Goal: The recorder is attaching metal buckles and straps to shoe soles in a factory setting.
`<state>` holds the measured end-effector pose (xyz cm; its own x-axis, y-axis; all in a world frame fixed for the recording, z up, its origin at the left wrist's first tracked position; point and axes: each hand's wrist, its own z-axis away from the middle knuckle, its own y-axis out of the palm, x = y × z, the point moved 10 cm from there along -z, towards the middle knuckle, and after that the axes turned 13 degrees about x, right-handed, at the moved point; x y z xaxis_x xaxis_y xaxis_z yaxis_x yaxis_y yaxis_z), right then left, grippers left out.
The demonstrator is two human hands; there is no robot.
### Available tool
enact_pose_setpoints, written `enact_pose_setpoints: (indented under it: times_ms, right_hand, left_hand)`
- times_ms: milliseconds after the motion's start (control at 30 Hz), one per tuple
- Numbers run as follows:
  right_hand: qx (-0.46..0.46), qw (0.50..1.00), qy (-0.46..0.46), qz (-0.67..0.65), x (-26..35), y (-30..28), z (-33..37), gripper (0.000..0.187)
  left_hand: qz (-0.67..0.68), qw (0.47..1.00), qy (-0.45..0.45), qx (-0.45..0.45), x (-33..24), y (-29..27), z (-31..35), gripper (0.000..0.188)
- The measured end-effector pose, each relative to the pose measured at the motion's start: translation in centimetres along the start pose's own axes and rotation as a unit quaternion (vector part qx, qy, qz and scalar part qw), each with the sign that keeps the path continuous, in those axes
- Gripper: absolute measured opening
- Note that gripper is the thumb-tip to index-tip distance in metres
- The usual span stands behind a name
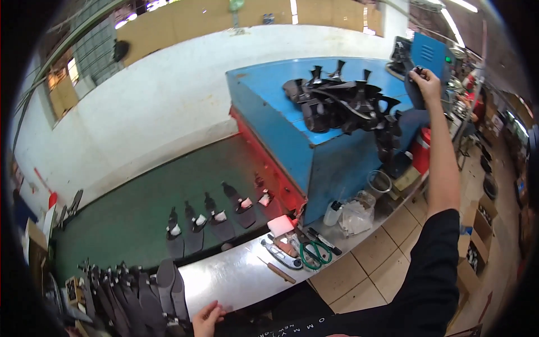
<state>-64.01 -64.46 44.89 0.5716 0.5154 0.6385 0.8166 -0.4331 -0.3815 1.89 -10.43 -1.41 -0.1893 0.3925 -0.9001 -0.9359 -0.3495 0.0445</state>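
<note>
Out at the far right, my right hand point(430, 89) is raised at arm's length and closed on a dark sandal point(414, 92), whose sole hangs down below the fingers. Beside it, a heap of black sandals point(351, 104) with upright straps covers the top of the blue machine housing point(269, 95). Low in the middle, my left hand point(208, 319) hovers by the front edge of the metal ledge point(216, 286), its fingers loosely apart and holding nothing. Just left of that hand, a row of dark sandals point(140, 297) stands packed together.
Several sandals point(219, 222) with white stuffing lie spaced on the green conveyor belt point(135, 216). A wooden-handled awl point(277, 271), green-handled scissors point(315, 255) and a pink-white block point(281, 226) rest on the ledge. A white bottle point(332, 213) and a plastic bag point(357, 216) stand farther right.
</note>
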Motion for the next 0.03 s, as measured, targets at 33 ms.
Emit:
enact_pose_setpoints:
  times_ms: [33]
  right_hand:
    - [0.059,0.996,0.020,0.069,-2.16,2.27,-2.54,0.040]
  left_hand:
    - [-0.009,1.000,0.011,-0.008,-1.25,0.12,0.09,0.036]
